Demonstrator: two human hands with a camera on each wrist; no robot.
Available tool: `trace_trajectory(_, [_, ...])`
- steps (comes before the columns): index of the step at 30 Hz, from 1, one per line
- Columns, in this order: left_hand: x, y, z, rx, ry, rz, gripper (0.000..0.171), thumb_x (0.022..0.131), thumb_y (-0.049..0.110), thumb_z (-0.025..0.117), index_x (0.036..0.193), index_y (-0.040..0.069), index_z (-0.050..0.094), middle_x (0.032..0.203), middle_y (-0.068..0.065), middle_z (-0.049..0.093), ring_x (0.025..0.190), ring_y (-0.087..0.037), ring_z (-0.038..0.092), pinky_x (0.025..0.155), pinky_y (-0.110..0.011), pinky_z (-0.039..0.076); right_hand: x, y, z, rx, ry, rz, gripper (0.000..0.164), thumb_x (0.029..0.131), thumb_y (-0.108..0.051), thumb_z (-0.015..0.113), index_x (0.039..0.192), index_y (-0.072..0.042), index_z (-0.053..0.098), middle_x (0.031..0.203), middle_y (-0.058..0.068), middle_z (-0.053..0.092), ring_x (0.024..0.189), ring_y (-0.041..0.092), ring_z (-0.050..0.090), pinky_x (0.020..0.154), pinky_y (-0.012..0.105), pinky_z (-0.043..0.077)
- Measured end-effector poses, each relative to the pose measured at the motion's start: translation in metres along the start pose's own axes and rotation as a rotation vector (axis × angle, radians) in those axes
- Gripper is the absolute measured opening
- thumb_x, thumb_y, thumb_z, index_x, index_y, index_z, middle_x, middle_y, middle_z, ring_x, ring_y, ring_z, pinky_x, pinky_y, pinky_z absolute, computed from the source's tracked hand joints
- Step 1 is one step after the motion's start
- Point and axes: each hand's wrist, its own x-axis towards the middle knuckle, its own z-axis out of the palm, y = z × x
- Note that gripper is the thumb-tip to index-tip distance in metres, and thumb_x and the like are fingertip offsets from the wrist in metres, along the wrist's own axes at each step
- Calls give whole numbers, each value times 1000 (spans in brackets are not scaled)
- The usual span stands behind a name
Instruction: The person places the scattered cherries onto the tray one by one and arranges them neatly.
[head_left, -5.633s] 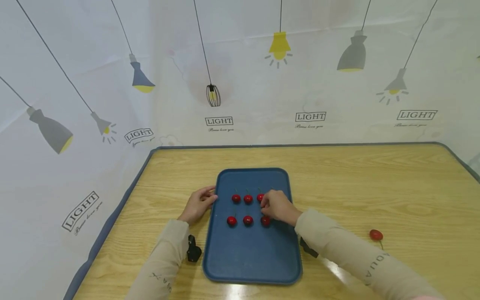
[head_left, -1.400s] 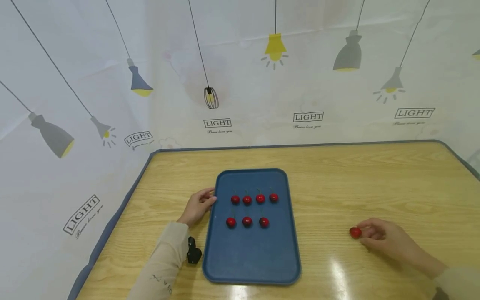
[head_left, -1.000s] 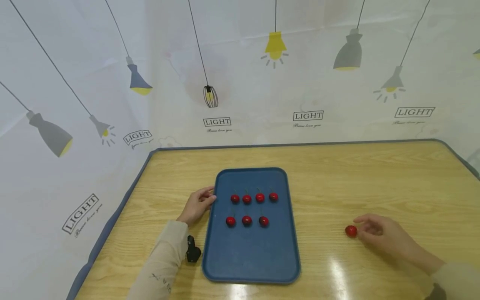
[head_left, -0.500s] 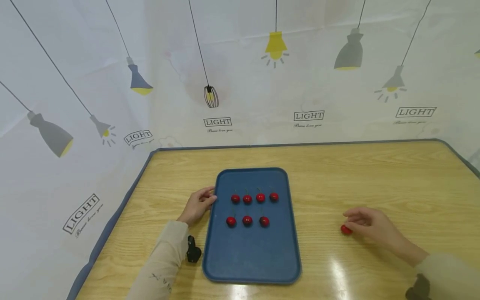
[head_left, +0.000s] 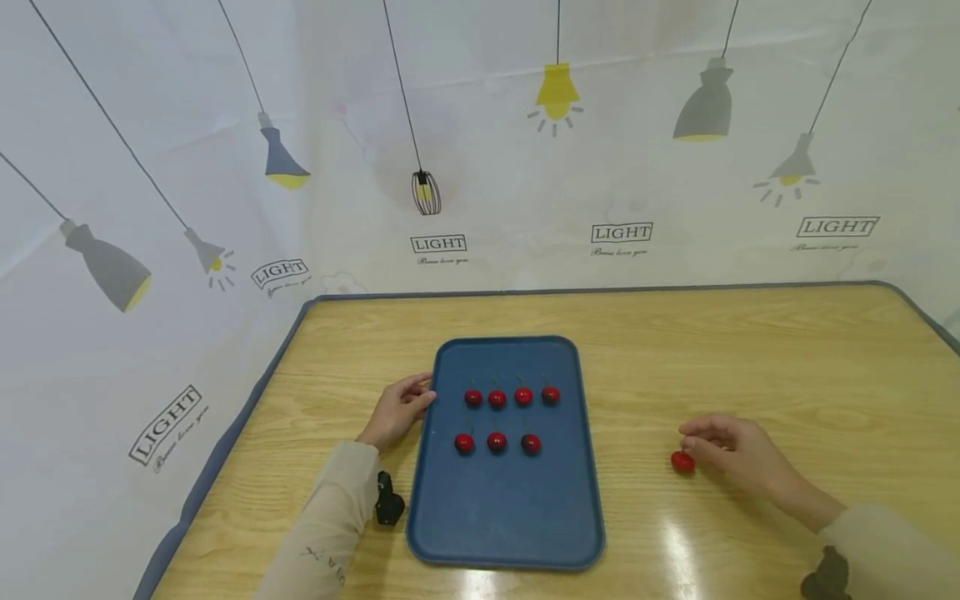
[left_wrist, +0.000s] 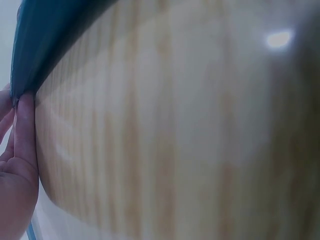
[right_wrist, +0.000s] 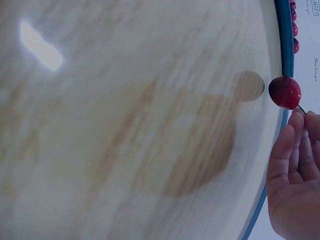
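Observation:
My right hand [head_left: 738, 454] pinches a red cherry [head_left: 682, 462] by its stem, right of the blue tray [head_left: 506, 525]. In the right wrist view the cherry [right_wrist: 285, 92] hangs at the fingertips [right_wrist: 299, 120], above the wood, its round shadow apart from it. My left hand [head_left: 396, 412] holds the tray's left edge, thumb at the rim. The left wrist view has the tray edge [left_wrist: 45, 45] between its fingers [left_wrist: 25, 120]. On the tray lie two rows of cherries, a back row [head_left: 497, 399] of several and a front row [head_left: 497, 442] of three, stems pointing away.
The wooden table [head_left: 750, 358] has a dark edge band and meets a white wall covering [head_left: 510, 167] printed with lamps at the back and left. A black wrist device [head_left: 388, 500] sits by the left sleeve, another [head_left: 827, 575] under the right sleeve.
Since the oldest frame, a cherry has come to rest at the right end of the back row. My right hand has taken the loose cherry and shifted it left, now by its stem. My left hand stays.

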Motion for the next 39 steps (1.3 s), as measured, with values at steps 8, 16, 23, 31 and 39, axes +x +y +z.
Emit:
trace_trajectory(8, [0,0,-1,-7,-14,-1,40,89,11,54,128,4,47,98,-14,54,80,-17,55,69,-29,52,2,2,1,-7,-49,9,16,87,-8,56,98,3,61,88,11,64,73,0,56,55,22,48])
trace_trajectory(16, [0,1,0,-22,-16,-10,42,88,12,55,128,2,46,100,-15,52,83,-20,54,71,-31,51,6,1,5,-29,-56,-25,11,86,-6,57,94,-1,62,88,7,65,76,1,57,63,20,48])
trace_trajectory(23, [0,0,-1,-19,-15,-20,42,88,12,55,128,2,46,99,-15,53,82,-19,55,70,-31,52,9,-4,8,-9,-47,-4,12,85,-8,59,94,-1,61,85,6,64,72,3,57,58,21,48])
trace_trajectory(31, [1,0,-1,2,-18,-19,40,89,11,54,128,4,47,98,-14,53,81,-17,55,70,-28,52,12,-2,12,-91,3,-40,16,83,-7,61,96,2,62,82,4,64,69,1,55,59,21,48])
trace_trajectory(39, [-1,3,-1,-12,-22,-4,41,89,11,54,128,2,46,99,-15,54,82,-18,55,71,-30,51,18,-4,14,-48,-9,-67,19,83,-6,61,98,4,60,83,7,65,70,3,58,60,21,50])
